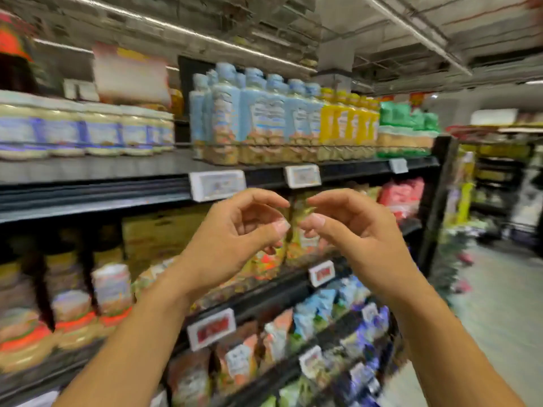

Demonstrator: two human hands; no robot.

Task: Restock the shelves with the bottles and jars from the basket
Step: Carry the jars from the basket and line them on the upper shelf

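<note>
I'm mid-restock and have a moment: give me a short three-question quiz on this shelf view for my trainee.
1. True or false: each hand is gripping a jar.
2. On the top shelf, the yellow bottles stand: A) left of the light-blue bottles; B) right of them; C) one shelf below them.
3. Fill in: the packs right of the yellow bottles are ____.
Key: 1 false, the left hand and right hand hold nothing; 2 B; 3 green.

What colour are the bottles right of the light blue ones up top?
The bottles are yellow; head view shows them best.
</note>
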